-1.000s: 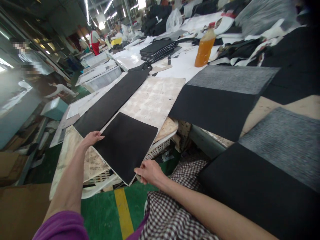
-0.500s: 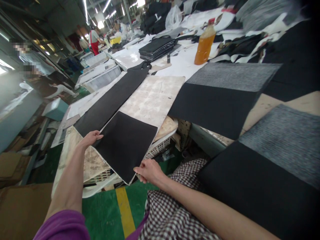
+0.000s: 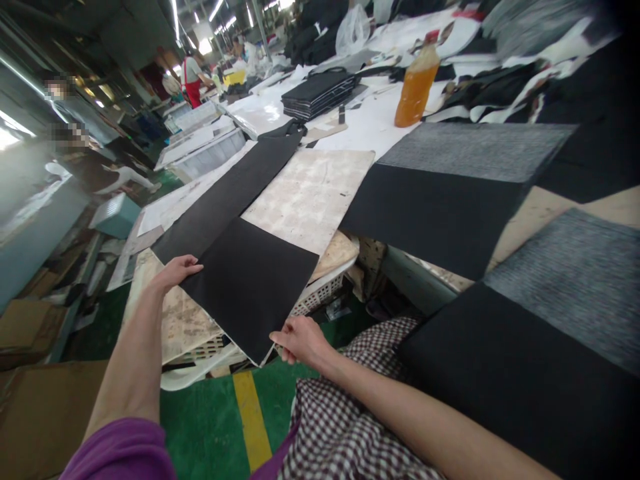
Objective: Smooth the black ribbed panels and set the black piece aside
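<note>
Black sheet (image 3: 250,283) pinched by both grips (L (image 3: 175,270) & R (image 3: 300,340)).

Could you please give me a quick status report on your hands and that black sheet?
Left hand on black sheet's far corner. Right hand pinching its near edge. Sheet flat on stained board, beside long black strip. Nothing in the way.

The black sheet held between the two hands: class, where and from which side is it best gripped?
Grip the black sheet at its two free corners, left hand from the left and right hand from below, since it overhangs the stained board there.
</note>
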Action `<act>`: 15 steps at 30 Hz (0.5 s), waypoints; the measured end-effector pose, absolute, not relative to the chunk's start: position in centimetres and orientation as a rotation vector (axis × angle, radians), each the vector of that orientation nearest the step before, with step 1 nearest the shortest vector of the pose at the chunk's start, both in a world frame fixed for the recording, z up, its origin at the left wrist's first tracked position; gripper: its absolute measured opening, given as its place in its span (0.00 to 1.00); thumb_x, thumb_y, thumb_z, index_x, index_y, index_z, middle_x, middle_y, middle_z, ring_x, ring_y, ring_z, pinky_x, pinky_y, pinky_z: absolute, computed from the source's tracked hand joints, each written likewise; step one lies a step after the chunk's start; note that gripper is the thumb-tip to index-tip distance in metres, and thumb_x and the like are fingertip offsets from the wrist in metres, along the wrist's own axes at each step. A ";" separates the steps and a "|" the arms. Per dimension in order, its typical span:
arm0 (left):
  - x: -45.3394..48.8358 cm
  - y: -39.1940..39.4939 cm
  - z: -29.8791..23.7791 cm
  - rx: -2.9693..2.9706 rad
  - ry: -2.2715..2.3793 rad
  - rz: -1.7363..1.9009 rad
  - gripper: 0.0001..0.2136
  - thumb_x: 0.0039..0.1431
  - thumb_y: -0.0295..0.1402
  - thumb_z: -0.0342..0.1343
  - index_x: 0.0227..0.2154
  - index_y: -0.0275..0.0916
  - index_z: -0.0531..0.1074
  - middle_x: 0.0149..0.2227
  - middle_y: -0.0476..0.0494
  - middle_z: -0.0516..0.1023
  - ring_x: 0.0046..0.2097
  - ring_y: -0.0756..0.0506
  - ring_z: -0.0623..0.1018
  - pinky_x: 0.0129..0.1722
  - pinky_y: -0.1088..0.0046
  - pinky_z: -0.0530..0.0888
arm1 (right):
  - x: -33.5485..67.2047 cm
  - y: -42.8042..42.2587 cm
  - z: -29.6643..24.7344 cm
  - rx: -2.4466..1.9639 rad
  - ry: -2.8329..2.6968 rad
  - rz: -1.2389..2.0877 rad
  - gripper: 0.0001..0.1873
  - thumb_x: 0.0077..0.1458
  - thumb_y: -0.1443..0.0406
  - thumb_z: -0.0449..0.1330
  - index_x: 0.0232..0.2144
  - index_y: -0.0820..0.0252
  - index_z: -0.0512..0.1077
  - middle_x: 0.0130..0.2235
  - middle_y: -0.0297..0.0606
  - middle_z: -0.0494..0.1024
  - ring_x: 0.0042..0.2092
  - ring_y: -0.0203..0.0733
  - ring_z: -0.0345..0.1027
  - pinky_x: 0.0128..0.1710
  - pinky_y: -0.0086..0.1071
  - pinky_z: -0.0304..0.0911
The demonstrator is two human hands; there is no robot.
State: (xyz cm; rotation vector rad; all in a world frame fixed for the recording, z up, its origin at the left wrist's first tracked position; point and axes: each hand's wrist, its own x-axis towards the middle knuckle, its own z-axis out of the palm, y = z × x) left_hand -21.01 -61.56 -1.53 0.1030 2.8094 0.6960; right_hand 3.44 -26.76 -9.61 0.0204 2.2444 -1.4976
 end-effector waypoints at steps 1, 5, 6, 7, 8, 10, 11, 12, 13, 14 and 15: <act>-21.0 -61.6 -1.8 0.107 2.818 0.671 0.27 0.43 0.58 0.61 0.31 0.37 0.70 0.27 0.51 0.71 0.30 0.48 0.68 0.31 0.73 0.65 | 3.5 -26.8 -9.6 0.022 2.246 -1.499 0.18 0.57 0.55 0.59 0.21 0.58 0.73 0.20 0.34 0.78 0.28 0.38 0.74 0.28 0.25 0.62; -20.8 -61.6 -3.1 0.142 2.879 0.555 0.25 0.44 0.58 0.59 0.28 0.38 0.68 0.25 0.53 0.67 0.30 0.49 0.66 0.31 0.73 0.63 | 3.5 -26.8 -9.7 0.034 2.227 -1.530 0.18 0.57 0.56 0.59 0.19 0.58 0.72 0.20 0.34 0.77 0.27 0.37 0.74 0.27 0.24 0.61; -20.8 -61.5 -3.4 0.153 2.897 0.523 0.24 0.44 0.58 0.58 0.28 0.38 0.68 0.25 0.53 0.67 0.30 0.49 0.65 0.32 0.73 0.62 | 3.6 -26.8 -9.7 0.034 2.224 -1.533 0.19 0.57 0.56 0.59 0.19 0.58 0.72 0.20 0.34 0.77 0.27 0.36 0.74 0.27 0.25 0.61; -20.8 -61.5 -3.7 0.163 2.914 0.491 0.23 0.45 0.57 0.57 0.28 0.39 0.67 0.25 0.53 0.67 0.30 0.49 0.65 0.32 0.73 0.62 | 3.6 -26.8 -9.7 0.032 2.227 -1.534 0.19 0.57 0.56 0.59 0.18 0.58 0.72 0.19 0.34 0.77 0.26 0.36 0.73 0.27 0.25 0.61; -20.8 -61.4 -3.9 0.171 2.929 0.459 0.23 0.46 0.56 0.57 0.28 0.39 0.67 0.26 0.53 0.66 0.30 0.49 0.65 0.33 0.73 0.62 | 3.6 -26.9 -9.7 0.029 2.235 -1.532 0.19 0.57 0.56 0.59 0.17 0.58 0.72 0.19 0.34 0.77 0.27 0.37 0.73 0.27 0.25 0.61; -20.8 -61.3 -4.1 0.181 2.954 0.400 0.21 0.47 0.55 0.56 0.27 0.39 0.66 0.26 0.54 0.65 0.31 0.49 0.65 0.33 0.73 0.61 | 3.6 -26.9 -9.6 0.031 2.267 -1.516 0.18 0.56 0.56 0.59 0.18 0.57 0.72 0.19 0.34 0.77 0.28 0.38 0.74 0.28 0.25 0.62; -20.7 -61.2 -4.2 0.185 2.962 0.374 0.20 0.48 0.54 0.56 0.27 0.40 0.65 0.26 0.54 0.65 0.31 0.49 0.65 0.34 0.73 0.61 | 3.6 -26.9 -9.5 0.036 2.282 -1.499 0.18 0.56 0.56 0.59 0.18 0.57 0.72 0.19 0.34 0.77 0.29 0.38 0.75 0.28 0.25 0.62; -20.7 -61.1 -4.2 0.191 2.968 0.351 0.19 0.48 0.53 0.55 0.27 0.40 0.65 0.26 0.53 0.66 0.31 0.49 0.65 0.34 0.73 0.62 | 3.5 -26.9 -9.3 0.046 2.293 -1.475 0.18 0.55 0.57 0.59 0.18 0.57 0.73 0.20 0.34 0.77 0.30 0.39 0.75 0.29 0.26 0.63; -20.6 -60.9 -4.2 0.200 2.972 0.331 0.19 0.49 0.52 0.55 0.27 0.40 0.65 0.26 0.53 0.66 0.31 0.48 0.66 0.34 0.73 0.62 | 3.5 -26.8 -9.2 0.061 2.300 -1.445 0.17 0.55 0.57 0.59 0.18 0.57 0.73 0.20 0.35 0.77 0.31 0.40 0.75 0.30 0.26 0.64; -20.3 -60.7 -4.1 0.212 2.983 0.312 0.18 0.49 0.51 0.55 0.28 0.40 0.65 0.27 0.52 0.68 0.32 0.47 0.68 0.34 0.73 0.63 | 3.4 -26.7 -9.0 0.078 2.307 -1.415 0.17 0.55 0.56 0.59 0.18 0.57 0.73 0.20 0.35 0.78 0.33 0.41 0.76 0.31 0.27 0.64; -20.0 -60.4 -3.9 0.230 3.004 0.293 0.17 0.49 0.50 0.55 0.30 0.40 0.66 0.29 0.51 0.69 0.34 0.46 0.69 0.36 0.73 0.63 | 3.3 -26.6 -8.8 0.093 2.310 -1.385 0.17 0.54 0.56 0.59 0.18 0.56 0.74 0.21 0.35 0.78 0.34 0.42 0.76 0.31 0.27 0.65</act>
